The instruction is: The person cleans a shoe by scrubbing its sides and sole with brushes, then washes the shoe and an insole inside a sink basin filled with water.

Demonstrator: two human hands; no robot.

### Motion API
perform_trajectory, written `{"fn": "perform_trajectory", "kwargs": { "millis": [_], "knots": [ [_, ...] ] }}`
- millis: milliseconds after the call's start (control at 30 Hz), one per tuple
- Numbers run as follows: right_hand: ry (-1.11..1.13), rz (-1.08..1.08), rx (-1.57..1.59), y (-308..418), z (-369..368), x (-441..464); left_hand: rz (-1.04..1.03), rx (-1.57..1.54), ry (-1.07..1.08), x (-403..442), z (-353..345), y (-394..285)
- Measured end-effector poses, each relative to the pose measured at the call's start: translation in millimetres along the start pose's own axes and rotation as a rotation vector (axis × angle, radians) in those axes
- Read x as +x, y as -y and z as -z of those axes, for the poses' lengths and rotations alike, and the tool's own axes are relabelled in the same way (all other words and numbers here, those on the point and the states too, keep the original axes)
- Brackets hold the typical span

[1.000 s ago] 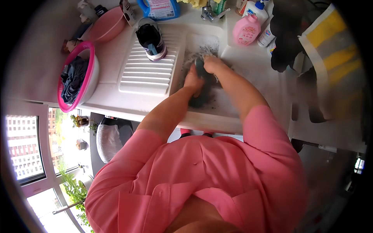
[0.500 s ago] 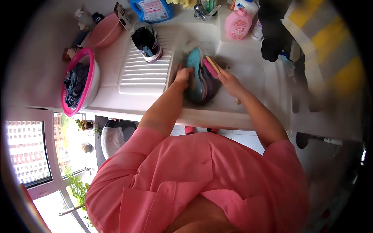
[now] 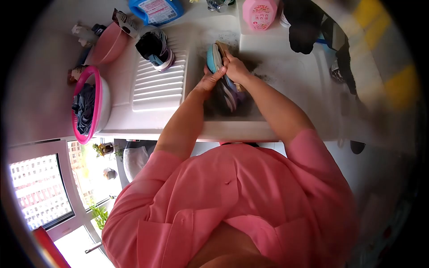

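A wet sneaker (image 3: pixel 229 97) with a teal sole is tilted on its side in the sink basin, dark dirty water around it. My left hand (image 3: pixel 211 79) is closed around the sole side of this sneaker. Pressed to the shoe's other side is a wooden scrubbing brush (image 3: pixel 225 47), gripped in my right hand (image 3: pixel 235 69). Its bristles are hidden against the shoe. A second sneaker (image 3: pixel 157 49), dark inside with a pale sole edge, rests on the ridged washboard (image 3: pixel 156 93) left of the basin.
On the left stand a pink-rimmed basket (image 3: pixel 97 100) of dark clothes and a pink basin (image 3: pixel 108 43). Along the back are a blue detergent jug (image 3: pixel 157 11) and a pink bottle (image 3: pixel 259 15). Dark cloth (image 3: pixel 304 29) hangs at the right. The sink's front edge (image 3: pixel 237 129) lies before me.
The sneaker has turned more onto its edge, and its teal sole shows less. My right hand and the brush have moved left, close to my left hand. The view has shifted slightly.
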State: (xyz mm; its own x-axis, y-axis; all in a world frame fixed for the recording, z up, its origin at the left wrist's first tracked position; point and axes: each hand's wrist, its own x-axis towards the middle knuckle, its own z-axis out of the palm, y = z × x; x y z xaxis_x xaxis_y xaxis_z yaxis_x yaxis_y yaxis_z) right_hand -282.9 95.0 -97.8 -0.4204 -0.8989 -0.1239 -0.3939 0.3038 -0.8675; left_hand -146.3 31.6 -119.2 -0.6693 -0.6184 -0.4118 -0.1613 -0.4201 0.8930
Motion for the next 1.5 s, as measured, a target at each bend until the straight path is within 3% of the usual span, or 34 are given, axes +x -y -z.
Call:
{"fn": "perform_trajectory", "kwargs": {
  "millis": [100,167,233,267,300,367,400,433,467,567,633,700,800,867,900,967,1000,1067,1100,1167,1267,1500],
  "knots": [
    [0.13,0.141,0.095,-10.0,24.4,-29.8,-0.035,0.105,-0.254,-30.0,-25.6,-31.4],
    [0.119,0.137,0.029,-46.4,27.0,-35.9,-0.068,-0.182,-0.299,-26.4,-20.3,-32.3],
    [0.144,0.139,-0.018,-56.6,34.1,-54.2,-0.061,-0.276,-0.186,-25.1,-10.3,-36.1],
    [0.318,-0.157,-0.083,-52.3,45.9,-53.2,-0.146,-0.279,-0.224,-24.0,-14.7,-33.8],
    [0.313,-0.159,-0.074,-59.9,41.7,-49.4,-0.143,-0.269,-0.219,-27.5,-17.3,-35.9],
    [0.302,-0.099,-0.497,-88.6,27.8,-30.9,-0.253,-0.149,-0.274,-33.0,-23.8,-42.0],
    [0.435,0.057,-0.786,-88.0,30.3,-29.3,-0.234,-0.215,-0.275,-32.9,-23.1,-43.4],
    [0.427,0.059,-0.781,-84.0,27.1,-24.6,-0.298,-0.155,-0.177,-35.9,-17.1,-47.9],
    [0.314,0.253,-0.639,-76.7,20.2,-17.2,-0.319,-0.148,-0.157,-38.6,-16.1,-50.0],
    [0.179,0.378,-0.645,-59.7,22.6,-35.5,-0.432,-0.163,-0.046,-43.2,-15.7,-66.4],
    [-0.11,0.21,-0.706,-74.2,7.6,-36.7,-0.455,-0.26,-0.02,-58.7,-12.8,-81.3],
    [0.057,0.317,-0.543,-133.7,-3.0,-6.0,-0.387,-0.462,-0.019,-53.5,10.2,-77.8],
    [0.077,0.537,-0.634,-163.7,-9.9,1.4,-0.431,-0.383,-0.211,-59.1,16.7,-93.4],
    [0.246,0.391,-0.567,-159.1,-7.8,5.6,-0.614,-0.467,0.068,-57.3,22.7,-92.6],
    [0.363,0.208,-0.538,-133.7,7.3,-9.3,-0.679,-0.494,0.162,-57.6,23.1,-94.3],
    [0.39,0.198,-0.58,-164.2,-5.6,-7.3,-0.509,-0.787,-0.003,-69.8,13.5,-105.7],
    [0.41,0.169,-0.609,-162.2,-6.2,-8.4,-0.571,-0.735,0.21,-83.9,2.4,-119.5],
    [0.446,0.103,-0.669,-162.0,-7.3,-6.4,-0.66,-0.153,0.008,-65.0,22.5,-105.0],
    [0.461,0.083,-0.69,-162.3,-6.9,-6.0,-0.526,-0.054,-0.062,-75.2,8.5,-122.8],
    [0.486,0.057,-0.717,-162.3,-4.8,-5.3,-0.751,0.371,-0.142,-106.3,-36.5,-150.3],
    [0.516,0.048,-0.762,-162.9,-3.4,0.1,-0.958,0.877,-0.207,-104.2,-52.9,-130.4],
    [0.579,0.044,-0.846,-168.7,6.7,-5.4,-1.177,1.17,-0.138,-125.5,-86.5,-120.3]
  ]
}}
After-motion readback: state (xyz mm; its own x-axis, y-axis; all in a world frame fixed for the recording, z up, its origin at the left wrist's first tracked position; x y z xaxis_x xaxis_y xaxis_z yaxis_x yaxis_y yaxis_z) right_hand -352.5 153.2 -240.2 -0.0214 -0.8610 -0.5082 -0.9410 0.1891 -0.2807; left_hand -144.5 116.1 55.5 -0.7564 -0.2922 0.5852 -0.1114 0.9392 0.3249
